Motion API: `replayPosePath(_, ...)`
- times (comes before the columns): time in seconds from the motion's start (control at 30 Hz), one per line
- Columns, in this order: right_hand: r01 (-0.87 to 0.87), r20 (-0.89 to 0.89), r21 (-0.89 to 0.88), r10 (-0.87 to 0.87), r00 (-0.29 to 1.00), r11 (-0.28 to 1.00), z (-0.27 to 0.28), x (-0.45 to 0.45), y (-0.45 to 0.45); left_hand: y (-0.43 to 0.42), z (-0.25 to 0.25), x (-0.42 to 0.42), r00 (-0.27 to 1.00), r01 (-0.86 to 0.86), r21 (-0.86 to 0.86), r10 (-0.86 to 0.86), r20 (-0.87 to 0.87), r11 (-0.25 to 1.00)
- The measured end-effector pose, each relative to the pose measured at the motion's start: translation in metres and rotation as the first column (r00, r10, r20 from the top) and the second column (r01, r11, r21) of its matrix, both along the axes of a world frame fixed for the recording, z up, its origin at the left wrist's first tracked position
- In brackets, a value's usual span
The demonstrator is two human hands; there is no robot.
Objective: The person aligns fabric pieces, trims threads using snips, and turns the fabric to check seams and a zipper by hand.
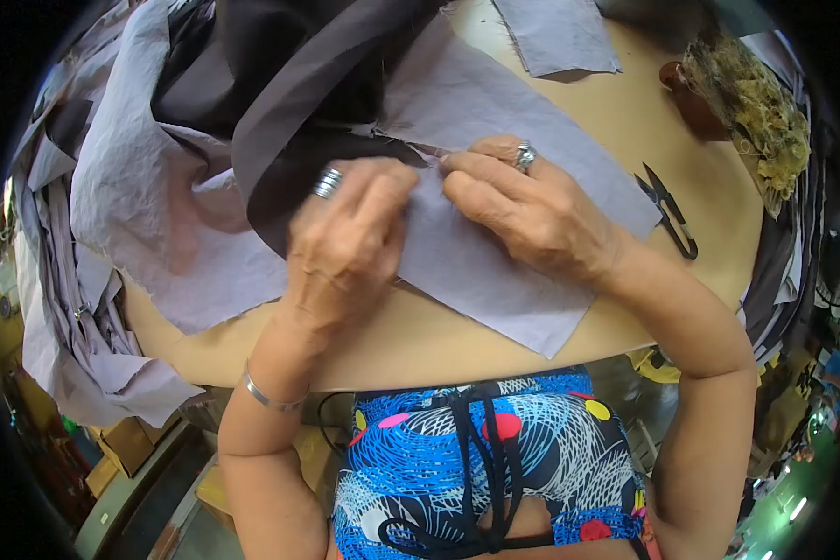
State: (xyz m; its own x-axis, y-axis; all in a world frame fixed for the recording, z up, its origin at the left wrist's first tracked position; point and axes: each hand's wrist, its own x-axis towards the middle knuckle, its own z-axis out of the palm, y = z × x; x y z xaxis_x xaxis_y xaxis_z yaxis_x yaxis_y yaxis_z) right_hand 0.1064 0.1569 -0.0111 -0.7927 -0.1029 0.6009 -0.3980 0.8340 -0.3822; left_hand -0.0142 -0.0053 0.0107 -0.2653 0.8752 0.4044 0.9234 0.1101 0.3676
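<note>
A pale lavender piece of fabric [495,289] lies across the table, its lower corner near the front edge. My right hand [537,201], with a ring on one finger, pinches this fabric by a frayed edge where it meets the dark cloth. Just left of that point is my left hand [350,224], also ringed, its fingers curled closed and slightly blurred. What sits between those fingertips is hidden. Dark brown fabric [280,140] is folded and heaped beyond my left hand, joining the lavender piece along a ragged seam.
Black thread snips [667,210] lie on the tan table [719,219] to the right. Past them rests a dried, yellowish bundle [756,112]. Another lavender piece [565,37] is at the back. More fabric [75,308] hangs over the left edge.
</note>
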Motion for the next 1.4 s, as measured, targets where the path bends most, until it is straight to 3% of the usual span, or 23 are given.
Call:
replayPosePath(0.07, -0.005, 0.011, -0.011, 0.005, 1.000, 1.000, 0.001, 0.002, -0.001, 0.001, 0.003, -0.003, 0.991, -0.112, -0.019, 0.113, 0.064, 0.993)
replayPosePath(0.17, 0.089, -0.036, 0.167, -0.084, 0.996, 0.982, -0.005, 0.001, -0.003, 0.004, -0.002, -0.014, 0.994, -0.109, 0.024, 0.109, -0.017, 0.994)
replayPosePath(0.3, 0.071, 0.003, 0.223, -0.074, 0.997, 0.972, 0.000, -0.001, -0.002, 0.008, 0.000, -0.013, 0.981, -0.195, -0.007, 0.195, -0.002, 0.981)
replayPosePath(0.57, 0.101, -0.054, 0.289, -0.089, 0.995, 0.952, -0.004, 0.000, -0.007, 0.011, 0.007, -0.022, 0.990, -0.124, -0.026, 0.122, -0.072, 0.992)
replayPosePath(0.7, 0.088, -0.018, 0.219, -0.086, 0.996, 0.972, -0.003, 0.001, -0.006, 0.015, 0.008, -0.015, 0.992, 0.019, 0.066, -0.011, -0.127, 0.998)
replayPosePath(0.77, 0.075, -0.012, 0.149, -0.074, 0.997, 0.986, 0.000, 0.000, -0.005, 0.012, 0.005, -0.007, 0.993, 0.047, -0.026, -0.050, -0.108, 0.999)
replayPosePath(0.87, 0.057, 0.172, -0.111, -0.037, 0.984, 0.992, 0.004, -0.001, 0.002, 0.006, -0.006, -0.009, 0.983, 0.080, -0.013, -0.081, -0.162, 0.997)
replayPosePath(0.97, 0.270, 0.190, -0.023, -0.261, 0.947, 0.963, 0.018, -0.017, 0.010, 0.005, -0.009, -0.008, 0.984, 0.083, 0.028, -0.077, -0.160, 0.996)
replayPosePath(1.0, 0.355, -0.037, 0.024, -0.354, 0.935, 0.935, 0.016, -0.030, 0.016, 0.005, -0.010, -0.007, 0.985, 0.081, 0.049, -0.073, -0.158, 0.996)
replayPosePath(1.07, 0.404, 0.086, -0.006, -0.402, 0.912, 0.915, 0.016, -0.042, 0.024, 0.009, -0.007, -0.006, 0.990, 0.040, 0.081, -0.029, -0.136, 0.996)
replayPosePath(1.13, 0.422, 0.161, -0.051, -0.409, 0.898, 0.905, 0.014, -0.049, 0.030, 0.016, -0.002, -0.002, 0.994, -0.053, 0.095, 0.062, -0.088, 0.994)
replayPosePath(1.23, 0.404, 0.203, -0.153, -0.372, 0.906, 0.902, 0.003, -0.057, 0.033, 0.018, 0.008, -0.006, 0.994, -0.090, -0.096, 0.084, -0.064, 0.991)
replayPosePath(1.33, 0.415, 0.090, -0.041, -0.410, 0.908, 0.909, -0.006, -0.055, 0.028, 0.021, 0.005, -0.010, 0.998, -0.067, -0.108, 0.068, 0.005, 0.992)
replayPosePath(1.4, 0.347, 0.114, -0.178, -0.331, 0.937, 0.921, -0.005, -0.055, 0.028, 0.024, 0.003, -0.010, 0.997, -0.045, -0.091, 0.050, 0.054, 0.995)
